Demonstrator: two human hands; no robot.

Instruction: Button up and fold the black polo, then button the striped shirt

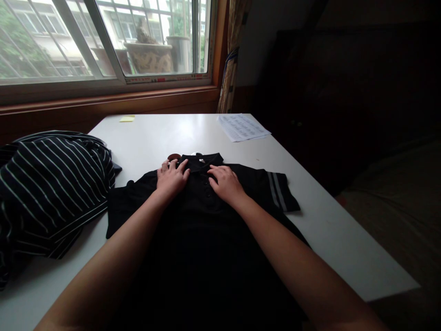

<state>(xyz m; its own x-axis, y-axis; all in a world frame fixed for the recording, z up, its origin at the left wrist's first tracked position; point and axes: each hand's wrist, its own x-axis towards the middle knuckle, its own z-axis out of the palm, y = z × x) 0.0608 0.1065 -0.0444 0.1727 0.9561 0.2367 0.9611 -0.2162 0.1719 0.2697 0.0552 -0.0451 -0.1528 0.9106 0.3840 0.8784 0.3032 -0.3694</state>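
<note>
Black short-sleeved polo shirt lies front up on the white table, collar toward the window. Left hand rests palm down beside the collar, fingers spread; right hand rests opposite, fingers slightly bent, thumb apart, near the buttons. Striped garment is heaped at left; printed sheets and yellow paper slip lie near the far edge

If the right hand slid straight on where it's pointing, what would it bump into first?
Most likely the collar of the black shirt. The right hand points up and inward at it, though it's hard to tell how high the collar stands.
</note>
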